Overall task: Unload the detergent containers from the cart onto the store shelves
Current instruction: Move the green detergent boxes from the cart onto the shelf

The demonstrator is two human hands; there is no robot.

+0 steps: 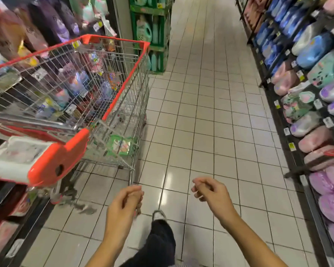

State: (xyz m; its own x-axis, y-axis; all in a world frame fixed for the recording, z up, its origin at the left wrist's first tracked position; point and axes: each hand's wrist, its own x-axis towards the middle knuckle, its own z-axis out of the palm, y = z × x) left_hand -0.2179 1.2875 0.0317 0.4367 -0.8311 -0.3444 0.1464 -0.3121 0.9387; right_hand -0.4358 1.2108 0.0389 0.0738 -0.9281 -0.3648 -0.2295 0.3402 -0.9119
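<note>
Detergent pack [120, 145], green, seems to lie low in the cart [112, 105], ahead and left of our hands. Our left hand [123, 205] and right hand [210, 193] hang apart, loosely curled, empty. We judge little remains to shelve.

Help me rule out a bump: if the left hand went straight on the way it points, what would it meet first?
Probably the shopping cart: the left hand points up the aisle at its near lower corner post. Depth is unclear, so it might pass beside it.
</note>
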